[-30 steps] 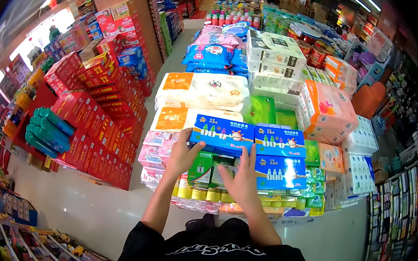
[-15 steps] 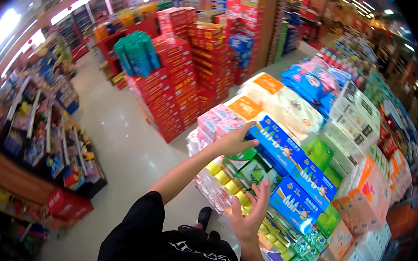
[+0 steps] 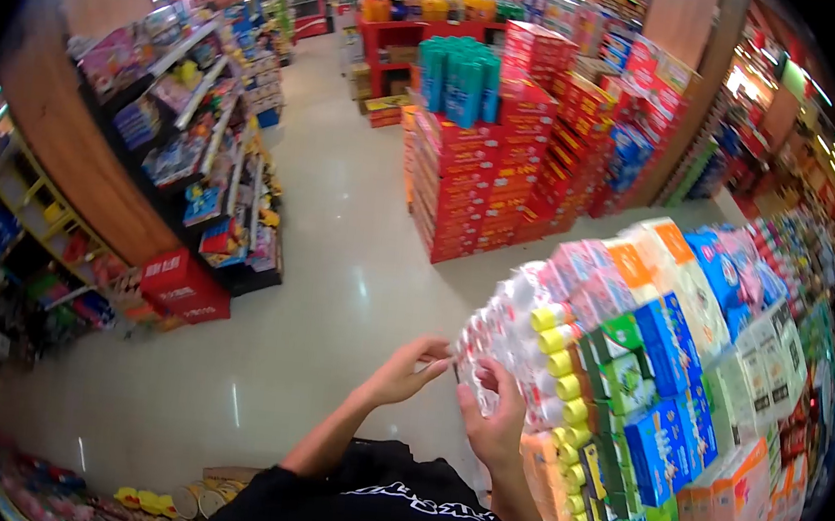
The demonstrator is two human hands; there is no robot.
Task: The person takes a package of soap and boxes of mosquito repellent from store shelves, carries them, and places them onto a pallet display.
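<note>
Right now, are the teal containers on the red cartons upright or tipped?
Upright: the teal containers stand on end atop the red cartons.

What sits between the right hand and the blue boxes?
Between the right hand and the blue boxes, the head view shows a line of yellow-topped items, then green boxes beside the blue ones.

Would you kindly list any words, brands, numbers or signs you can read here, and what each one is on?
No text reads clearly enough to quote.
Black shirt: white script, distorted by folds.
Blue boxes: white characters, too small.
Red box by the left shelves: white characters, blurred.
Stacked red cartons: print too small.
</note>
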